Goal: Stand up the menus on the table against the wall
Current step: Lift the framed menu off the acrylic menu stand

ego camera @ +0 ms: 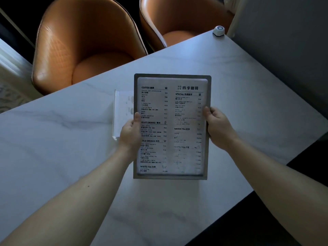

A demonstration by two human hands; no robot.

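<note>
Grey-framed printed menu board (pixel 171 126) gripped at both side edges, centre frame.
Left hand (pixel 130 134) and right hand (pixel 217 125) are closed on it; no menu is yet stood against the grey wall (pixel 284 32), upper right.

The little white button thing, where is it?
In the head view, the call button sits on the table's far right corner, beside the wall and near the right orange chair.

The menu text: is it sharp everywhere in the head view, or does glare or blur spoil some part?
In the head view the room is dim; the menu reads clearly in its left column, while the lower right column washes out under pale glare. The left hand and right hand look slightly soft.
</note>
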